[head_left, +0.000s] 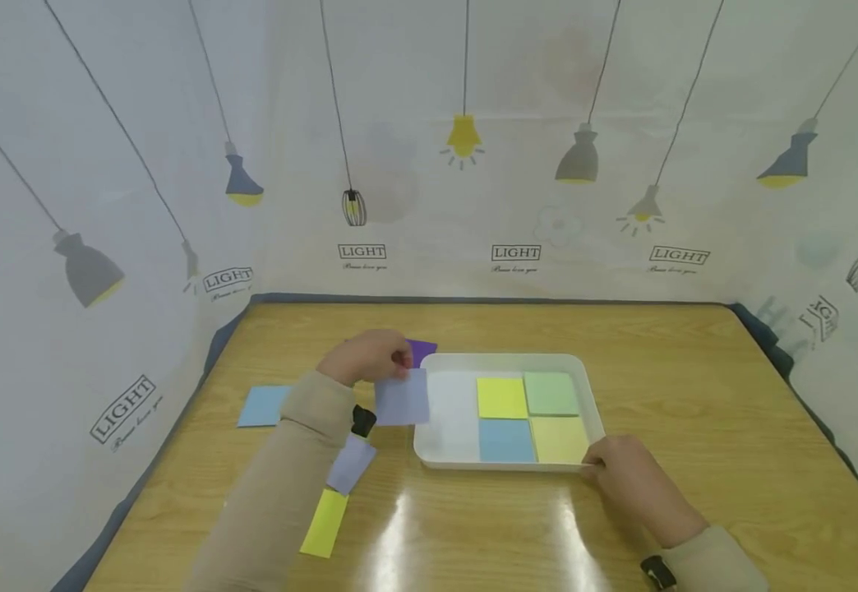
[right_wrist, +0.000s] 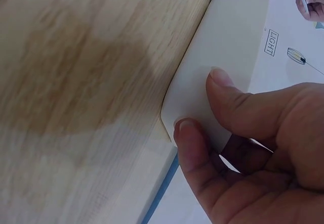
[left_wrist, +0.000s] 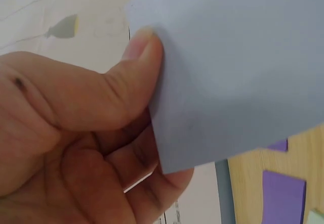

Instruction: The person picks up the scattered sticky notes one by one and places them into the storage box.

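Note:
My left hand (head_left: pixel 368 358) pinches a lavender sticky note (head_left: pixel 402 398) by its edge, thumb on the face toward the left wrist camera. The note hangs over the left end of a white tray (head_left: pixel 449 427). Inside the tray's right part lie a yellow note (head_left: pixel 501 398), a green note (head_left: pixel 551 393), a blue note (head_left: pixel 506 441) and a pale yellow note (head_left: pixel 558 439), two by two. At the tray's near right corner my right hand (head_left: pixel 639 485) grips the rim; its thumb and forefinger show on the tray wall (right_wrist: pixel 200 77) in the right wrist view.
On the wooden table (head_left: pixel 473 526), left of the tray, lie a blue note (head_left: pixel 261 406), another lavender note (head_left: pixel 352 464) and a yellow note (head_left: pixel 324 524). A purple note (head_left: pixel 422 352) shows behind the tray's far left corner. A lamp-print cloth (head_left: pixel 414 271) surrounds the table.

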### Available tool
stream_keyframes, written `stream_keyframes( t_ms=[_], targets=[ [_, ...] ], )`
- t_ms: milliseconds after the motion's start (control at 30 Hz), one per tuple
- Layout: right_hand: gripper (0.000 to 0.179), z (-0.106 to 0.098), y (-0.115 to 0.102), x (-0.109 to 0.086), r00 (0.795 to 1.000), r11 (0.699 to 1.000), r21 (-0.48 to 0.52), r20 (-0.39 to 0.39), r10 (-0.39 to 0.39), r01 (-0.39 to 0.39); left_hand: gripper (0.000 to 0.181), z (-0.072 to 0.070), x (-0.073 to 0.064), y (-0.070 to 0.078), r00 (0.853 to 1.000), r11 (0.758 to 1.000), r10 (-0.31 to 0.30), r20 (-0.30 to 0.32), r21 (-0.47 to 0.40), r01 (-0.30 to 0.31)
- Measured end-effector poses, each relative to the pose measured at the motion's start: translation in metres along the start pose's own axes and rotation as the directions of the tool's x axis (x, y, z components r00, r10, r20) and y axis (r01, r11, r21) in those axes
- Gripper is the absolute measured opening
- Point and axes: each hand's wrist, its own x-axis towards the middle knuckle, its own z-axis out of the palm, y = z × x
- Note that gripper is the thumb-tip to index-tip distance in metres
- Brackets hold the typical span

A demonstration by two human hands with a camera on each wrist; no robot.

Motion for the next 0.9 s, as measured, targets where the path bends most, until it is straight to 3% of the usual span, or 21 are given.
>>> stream_keyframes(
  t_ms=[267,467,733,900],
  targets=[
    [0.009,0.002,0.001,0.0,1.0,1.0,-0.021,-0.01,0.001,-0.001,0.005,0.013,0.028,0.027,0.999,1.0,0.014,0.049,0.016,-0.014],
    [0.009,0.003,0.0,0.001,0.999,1.0,-0.016,-0.031,-0.02,0.02,0.005,0.026,0.034,0.043,0.994,0.998,0.069,0.083,0.004,-0.069],
    [0.009,0.004,0.0,0.001,0.998,0.999,-0.038,-0.06,-0.034,0.031,0.005,0.047,0.038,0.05,0.991,0.998,0.048,0.127,0.034,-0.053],
    [0.009,0.005,0.001,0.001,0.998,0.999,-0.032,-0.067,-0.021,0.019,0.005,0.061,0.047,0.05,0.986,0.991,0.074,0.15,0.098,-0.089]
  ],
)
